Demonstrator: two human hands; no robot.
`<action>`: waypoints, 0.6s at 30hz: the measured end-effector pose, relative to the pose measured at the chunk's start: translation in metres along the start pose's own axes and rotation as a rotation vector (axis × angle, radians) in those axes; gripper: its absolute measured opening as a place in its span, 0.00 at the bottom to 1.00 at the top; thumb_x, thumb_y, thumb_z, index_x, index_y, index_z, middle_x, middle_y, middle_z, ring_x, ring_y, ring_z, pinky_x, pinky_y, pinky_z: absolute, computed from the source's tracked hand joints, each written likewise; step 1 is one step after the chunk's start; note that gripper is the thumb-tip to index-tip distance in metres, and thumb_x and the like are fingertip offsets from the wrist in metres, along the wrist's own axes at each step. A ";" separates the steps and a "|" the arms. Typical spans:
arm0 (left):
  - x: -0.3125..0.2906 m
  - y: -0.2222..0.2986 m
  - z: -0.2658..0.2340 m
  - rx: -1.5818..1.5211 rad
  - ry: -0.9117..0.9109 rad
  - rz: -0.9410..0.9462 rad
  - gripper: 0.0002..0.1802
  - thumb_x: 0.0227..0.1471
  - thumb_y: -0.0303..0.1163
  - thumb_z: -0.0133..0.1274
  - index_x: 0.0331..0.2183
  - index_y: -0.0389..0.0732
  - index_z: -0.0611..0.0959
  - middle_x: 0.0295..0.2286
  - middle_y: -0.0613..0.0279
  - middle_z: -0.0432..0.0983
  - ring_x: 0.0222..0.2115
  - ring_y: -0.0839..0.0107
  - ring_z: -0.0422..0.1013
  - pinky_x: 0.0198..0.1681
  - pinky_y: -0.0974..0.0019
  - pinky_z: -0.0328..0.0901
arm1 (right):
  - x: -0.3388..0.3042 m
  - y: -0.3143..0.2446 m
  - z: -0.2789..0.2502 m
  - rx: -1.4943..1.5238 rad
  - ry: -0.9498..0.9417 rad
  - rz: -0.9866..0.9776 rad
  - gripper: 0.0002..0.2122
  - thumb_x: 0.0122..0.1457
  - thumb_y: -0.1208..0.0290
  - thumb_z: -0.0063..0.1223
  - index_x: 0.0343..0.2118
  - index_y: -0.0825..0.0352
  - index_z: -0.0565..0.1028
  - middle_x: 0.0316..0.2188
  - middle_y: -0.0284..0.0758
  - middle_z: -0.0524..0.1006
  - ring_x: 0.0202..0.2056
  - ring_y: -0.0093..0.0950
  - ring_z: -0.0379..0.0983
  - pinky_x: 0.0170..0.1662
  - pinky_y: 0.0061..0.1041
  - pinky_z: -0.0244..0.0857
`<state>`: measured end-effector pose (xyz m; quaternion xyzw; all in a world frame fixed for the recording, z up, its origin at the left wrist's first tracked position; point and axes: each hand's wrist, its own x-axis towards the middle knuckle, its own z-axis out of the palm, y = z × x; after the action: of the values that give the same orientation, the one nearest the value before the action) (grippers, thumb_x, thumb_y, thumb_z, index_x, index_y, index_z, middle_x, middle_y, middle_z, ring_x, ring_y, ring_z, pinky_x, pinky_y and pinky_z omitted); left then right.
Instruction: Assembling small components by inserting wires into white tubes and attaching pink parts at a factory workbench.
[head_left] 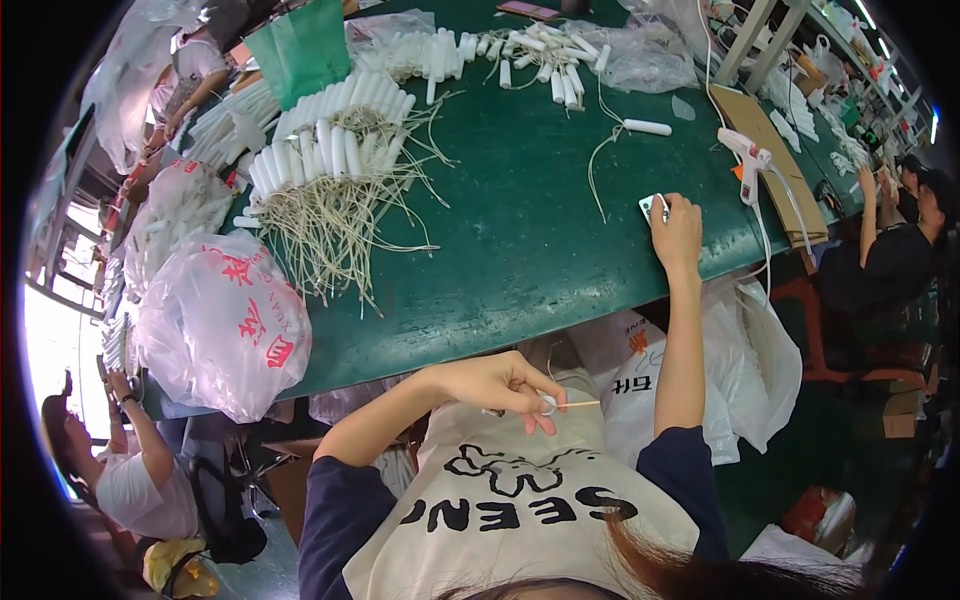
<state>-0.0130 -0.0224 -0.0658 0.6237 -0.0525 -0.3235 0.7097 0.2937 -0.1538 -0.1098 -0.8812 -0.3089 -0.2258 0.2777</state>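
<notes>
My left hand (505, 384) is in front of my body, just off the table's near edge. Its fingers are closed round a small white piece, from which a thin tan stick (582, 404) points right. My right hand (678, 235) reaches onto the green table, its fingers closed over a small white object with dark round spots (654, 208). The fingers partly cover that object, so its kind is unclear. Beyond it lies one loose white tube (647, 127) with a pale cord trailing from its left end.
White tubes with long pale cords (325, 150) are piled at the left, beside a tied plastic bag (222, 325). A green sheet (298, 55) stands behind. A hot glue gun (748, 165) sits at right by a cardboard strip (775, 165). Other people work on both sides.
</notes>
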 end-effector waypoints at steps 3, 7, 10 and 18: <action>-0.002 0.007 0.001 -0.002 0.014 0.013 0.16 0.54 0.34 0.47 0.43 0.36 0.78 0.31 0.61 0.80 0.27 0.83 0.73 0.27 0.80 0.59 | 0.000 0.005 0.002 0.003 -0.004 0.006 0.10 0.56 0.65 0.49 0.31 0.68 0.74 0.31 0.41 0.74 0.36 0.42 0.68 0.40 0.39 0.62; -0.004 0.013 -0.001 -0.031 0.054 0.044 0.16 0.54 0.32 0.47 0.42 0.34 0.77 0.32 0.59 0.80 0.27 0.82 0.73 0.26 0.79 0.59 | -0.007 -0.005 -0.015 0.275 0.136 -0.035 0.09 0.52 0.68 0.55 0.33 0.67 0.73 0.30 0.39 0.73 0.35 0.38 0.67 0.41 0.35 0.61; -0.011 0.025 -0.003 -0.049 0.084 0.081 0.17 0.54 0.33 0.47 0.43 0.34 0.77 0.32 0.59 0.80 0.27 0.81 0.74 0.26 0.79 0.60 | -0.032 -0.045 -0.067 0.658 -0.214 -0.140 0.13 0.48 0.68 0.60 0.35 0.68 0.75 0.37 0.38 0.75 0.41 0.35 0.69 0.45 0.32 0.62; -0.003 0.048 -0.002 -0.129 0.020 0.205 0.17 0.56 0.33 0.47 0.44 0.34 0.77 0.31 0.57 0.80 0.29 0.76 0.75 0.28 0.78 0.63 | -0.096 -0.086 -0.102 1.236 -1.151 -0.331 0.17 0.40 0.73 0.67 0.34 0.70 0.76 0.38 0.41 0.77 0.40 0.36 0.73 0.42 0.31 0.66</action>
<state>0.0046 -0.0185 -0.0210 0.5712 -0.0881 -0.2457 0.7782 0.1451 -0.2024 -0.0586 -0.4927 -0.5935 0.4274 0.4715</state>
